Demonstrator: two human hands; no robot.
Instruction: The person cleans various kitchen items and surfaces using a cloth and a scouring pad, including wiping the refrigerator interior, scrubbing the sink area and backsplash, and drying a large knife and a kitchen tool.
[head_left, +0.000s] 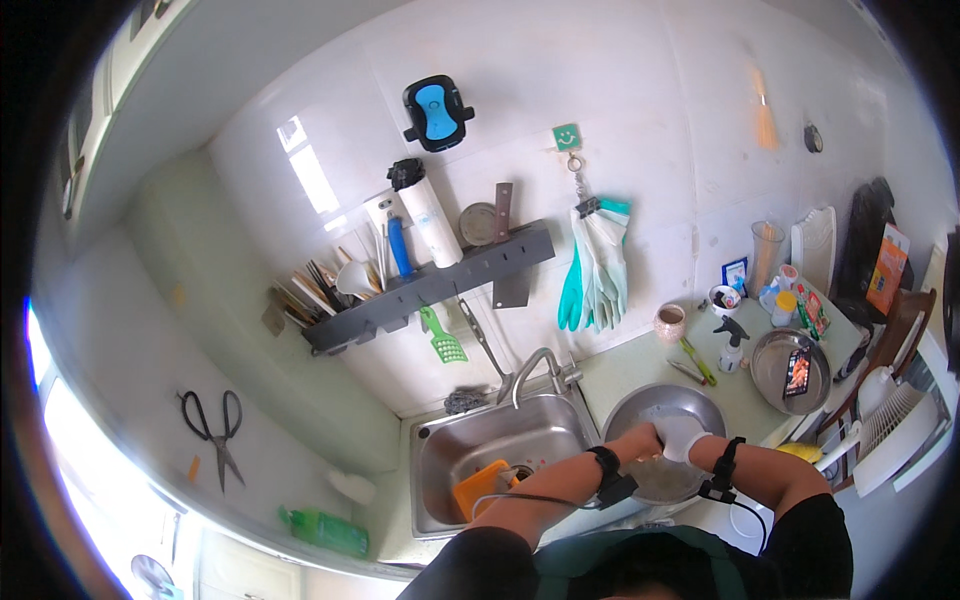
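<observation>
A wide stainless steel bowl (709, 409) stands on the counter to the right of the sink. Over its middle, my bare left hand (643, 444) meets my right hand (681, 440), which wears a thin white glove. The two hands press together, fingers curled and mostly hidden, so what lies between them cannot be made out. Below the hands, a cloudy, pale layer (664, 484) shows in the bowl's bottom. Both wrists carry black straps with small boxes and cables.
Left of the bowl is a steel sink (480, 431) holding an orange plastic item (480, 484), under a faucet (536, 367). A spray bottle (730, 349), green-handled peeler (697, 361), and metal pan (769, 375) with a phone (798, 373) sit behind and right. Rubber gloves (598, 270) hang on the wall.
</observation>
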